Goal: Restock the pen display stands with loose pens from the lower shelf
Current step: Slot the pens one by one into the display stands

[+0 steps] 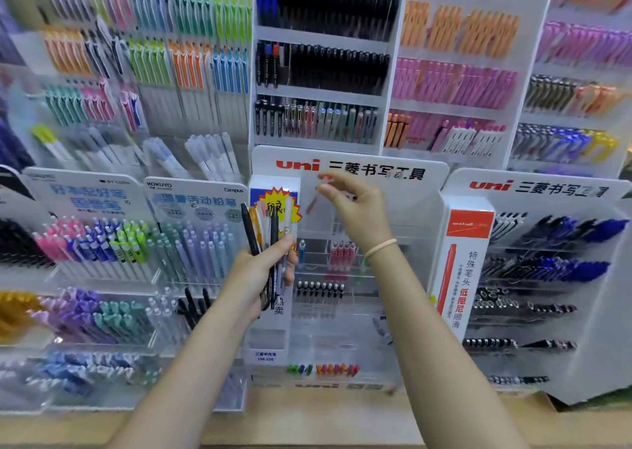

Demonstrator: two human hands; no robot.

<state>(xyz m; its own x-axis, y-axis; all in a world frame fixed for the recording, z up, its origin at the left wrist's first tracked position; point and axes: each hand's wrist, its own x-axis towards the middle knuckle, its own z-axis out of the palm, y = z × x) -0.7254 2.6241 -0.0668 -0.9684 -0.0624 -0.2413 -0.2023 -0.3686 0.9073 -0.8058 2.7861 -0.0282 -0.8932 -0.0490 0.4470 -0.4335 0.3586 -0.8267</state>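
**1 pen up at the stand, the rest kept in reserve**

Your left hand is wrapped around a bundle of loose pens, held upright with the tips fanned above your fingers. That probably lets you see the colours and pick out the next one without putting the bundle down. It sits just in front of the left edge of the clear uni display stand.

Your right hand is raised near the top of that stand, below its header card. Its fingertips pinch 1 thin reddish pen that hangs tilted downward. The pen is blurred, so its exact type is unclear. Judging by the angle, you are lining it up to drop into an upper slot.

Pink pens and black pens already fill some rows lower down. Several compartments look sparse, so restocking seems far from finished.
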